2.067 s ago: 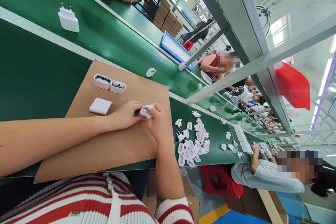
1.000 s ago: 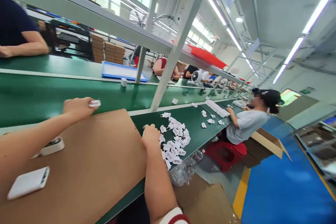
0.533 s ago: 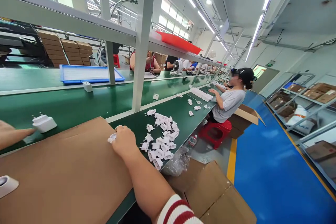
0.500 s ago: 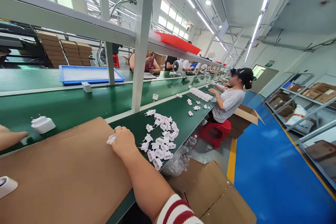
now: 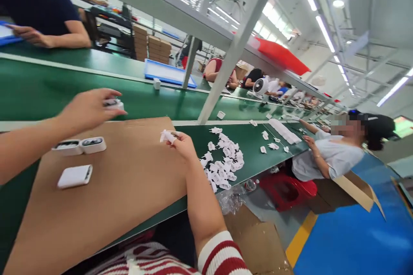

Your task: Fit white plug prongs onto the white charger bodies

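My left hand (image 5: 85,107) is over the green belt, thumb and fingers closed around a white charger housing (image 5: 118,105) with dark parts showing inside. Two similar housings, the left one (image 5: 68,148) and the right one (image 5: 94,145), stand side by side below it on a brown cardboard sheet (image 5: 129,167). Another white housing (image 5: 74,177) lies nearer to me. Pinched in my right hand (image 5: 184,145) is a small white plug piece (image 5: 167,136), above the sheet's right edge. Beyond that hand lies a loose heap of white plug pieces (image 5: 227,150) on the green table.
A metal post (image 5: 226,73) rises behind the sheet. On the belt are a white block (image 5: 156,84) and another white piece (image 5: 221,114). A co-worker (image 5: 325,150) sits to the right; another person (image 5: 48,13) works across the belt. Cardboard boxes (image 5: 258,245) stand below.
The view has swung left. My left hand has come into view with a charger housing in its grip. My right hand still holds a plug piece, now raised off the cardboard.
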The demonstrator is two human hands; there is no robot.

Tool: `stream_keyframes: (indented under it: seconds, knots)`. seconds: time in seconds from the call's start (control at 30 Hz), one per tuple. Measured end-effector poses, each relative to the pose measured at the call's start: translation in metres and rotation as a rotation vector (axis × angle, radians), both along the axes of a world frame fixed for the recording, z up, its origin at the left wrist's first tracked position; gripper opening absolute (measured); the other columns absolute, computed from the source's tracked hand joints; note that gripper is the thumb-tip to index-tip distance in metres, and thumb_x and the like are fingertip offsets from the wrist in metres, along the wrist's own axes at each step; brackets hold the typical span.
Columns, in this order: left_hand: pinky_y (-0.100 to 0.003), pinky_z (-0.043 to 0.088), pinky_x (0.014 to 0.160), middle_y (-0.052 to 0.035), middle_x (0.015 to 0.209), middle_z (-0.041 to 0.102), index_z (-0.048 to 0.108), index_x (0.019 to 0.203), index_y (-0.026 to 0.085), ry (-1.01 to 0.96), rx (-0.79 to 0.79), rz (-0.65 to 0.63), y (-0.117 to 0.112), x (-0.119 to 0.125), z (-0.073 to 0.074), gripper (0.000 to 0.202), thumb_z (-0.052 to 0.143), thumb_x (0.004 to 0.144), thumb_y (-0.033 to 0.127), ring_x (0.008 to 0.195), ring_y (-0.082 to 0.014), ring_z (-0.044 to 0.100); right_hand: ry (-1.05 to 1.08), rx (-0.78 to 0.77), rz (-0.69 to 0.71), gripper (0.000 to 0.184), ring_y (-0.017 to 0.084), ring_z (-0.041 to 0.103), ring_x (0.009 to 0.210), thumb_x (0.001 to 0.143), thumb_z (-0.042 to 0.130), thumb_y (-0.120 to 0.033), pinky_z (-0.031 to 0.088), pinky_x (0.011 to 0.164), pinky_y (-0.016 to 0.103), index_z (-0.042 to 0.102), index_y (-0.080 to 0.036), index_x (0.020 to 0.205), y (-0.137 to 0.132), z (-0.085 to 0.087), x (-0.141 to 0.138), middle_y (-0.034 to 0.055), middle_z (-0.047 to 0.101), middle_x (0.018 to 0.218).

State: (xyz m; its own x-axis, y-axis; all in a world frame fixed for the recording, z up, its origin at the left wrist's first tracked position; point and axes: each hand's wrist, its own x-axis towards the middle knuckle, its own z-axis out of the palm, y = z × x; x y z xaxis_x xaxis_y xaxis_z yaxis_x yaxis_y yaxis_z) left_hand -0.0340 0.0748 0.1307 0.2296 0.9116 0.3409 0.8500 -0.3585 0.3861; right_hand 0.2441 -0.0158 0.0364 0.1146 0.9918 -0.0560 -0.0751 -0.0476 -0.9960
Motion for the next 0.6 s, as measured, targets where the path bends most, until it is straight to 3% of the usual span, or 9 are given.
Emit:
stream_keyframes:
  seconds: [0.1,0.17,0.23,0.3,0.4,0.5,0.6]
  knots:
    - [-0.038,0.052,0.102,-0.0034,0.119,0.070,0.062,0.134,0.021,-0.122,-0.153,-0.190,-0.066,0.025,-0.036,0.069,0.064,0.081,0.065,0.105,-0.0248,0.067,0.245,-0.025,0.104,0.036,0.009,0.063,0.066,0.065,0.086,-0.030,0.047,0.063,0.021,0.075,-0.019,0.098,-0.010,0.001,-0.005,0.0015,0.075,0.088]
    - [-0.039,0.051,0.103,-0.0060,0.123,0.071,0.063,0.133,0.022,-0.182,-0.243,-0.258,-0.101,0.039,-0.065,0.065,0.067,0.080,0.059,0.111,-0.0290,0.066,0.233,-0.028,0.157,0.039,0.008,0.063,0.068,0.063,0.087,-0.033,0.046,0.061,0.019,0.075,-0.019,0.098,-0.017,0.001,-0.008,0.0017,0.075,0.091]
    - [-0.042,0.049,0.106,-0.0086,0.126,0.070,0.063,0.134,0.022,-0.253,-0.308,-0.267,-0.121,0.046,-0.091,0.064,0.068,0.080,0.057,0.117,-0.0318,0.065,0.164,-0.013,0.199,0.038,0.010,0.066,0.072,0.065,0.085,-0.035,0.045,0.060,0.019,0.074,-0.020,0.099,-0.023,0.002,-0.014,0.0023,0.076,0.095]
    - [-0.044,0.048,0.108,-0.0114,0.130,0.067,0.058,0.139,0.020,-0.351,-0.341,-0.256,-0.130,0.047,-0.109,0.075,0.073,0.076,0.059,0.121,-0.0326,0.063,0.092,0.022,0.204,0.036,0.012,0.068,0.075,0.069,0.082,-0.038,0.047,0.061,0.021,0.072,-0.021,0.100,-0.027,0.001,-0.023,0.0026,0.076,0.095]
    - [-0.045,0.048,0.107,-0.0138,0.131,0.064,0.058,0.134,0.017,-0.451,-0.342,-0.232,-0.130,0.040,-0.120,0.092,0.085,0.060,0.065,0.121,-0.0340,0.060,0.020,0.090,0.179,0.036,0.014,0.069,0.076,0.074,0.078,-0.040,0.051,0.064,0.024,0.069,-0.020,0.103,-0.032,-0.001,-0.037,0.0028,0.075,0.092]
    - [-0.041,0.052,0.093,-0.0091,0.112,0.069,0.068,0.110,0.019,-0.470,-0.384,-0.236,-0.128,0.032,-0.121,0.066,0.078,0.067,0.068,0.106,-0.0307,0.064,-0.114,0.160,0.173,0.034,0.016,0.069,0.082,0.078,0.076,-0.038,0.054,0.068,0.027,0.068,-0.021,0.106,-0.041,0.001,-0.047,0.0038,0.074,0.096]
    - [-0.034,0.049,0.080,-0.0050,0.098,0.069,0.069,0.098,0.020,-0.498,-0.411,-0.246,-0.127,0.029,-0.121,0.051,0.072,0.075,0.065,0.091,-0.0255,0.064,-0.437,0.357,0.245,0.023,0.018,0.068,0.094,0.088,0.067,-0.028,0.056,0.083,0.031,0.070,-0.021,0.110,-0.051,0.005,-0.051,0.0057,0.071,0.104]
